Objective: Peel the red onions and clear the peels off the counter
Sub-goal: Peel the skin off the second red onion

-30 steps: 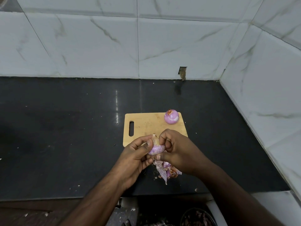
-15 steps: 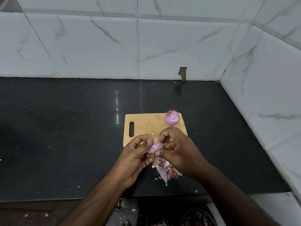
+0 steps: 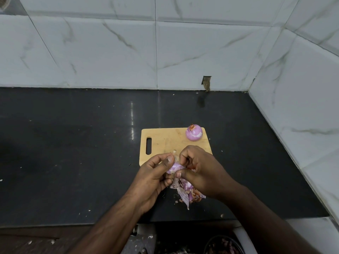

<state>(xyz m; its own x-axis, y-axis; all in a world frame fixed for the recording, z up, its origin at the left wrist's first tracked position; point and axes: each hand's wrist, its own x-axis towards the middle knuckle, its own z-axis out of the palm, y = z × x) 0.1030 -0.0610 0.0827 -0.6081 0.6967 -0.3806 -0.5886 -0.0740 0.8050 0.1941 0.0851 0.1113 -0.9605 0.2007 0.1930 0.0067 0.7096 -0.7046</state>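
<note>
My left hand [image 3: 156,176] grips a small red onion [image 3: 175,167] above the near edge of the wooden cutting board [image 3: 165,142]. My right hand [image 3: 200,167] pinches the onion's skin from the right side. Most of that onion is hidden by my fingers. A second, peeled onion [image 3: 194,132] sits at the board's far right corner. A heap of purple and brown peels [image 3: 187,192] lies on the black counter [image 3: 73,153] just below my hands.
White marble-look tiled walls close the counter at the back and on the right. A dark bowl [image 3: 222,244] holding scraps sits below the counter's front edge at the bottom right. Small peel crumbs dot the counter.
My right hand's fingers have shifted up over the top of the onion and curled tighter on its skin. The left hand keeps its hold. The other onion has not moved.
</note>
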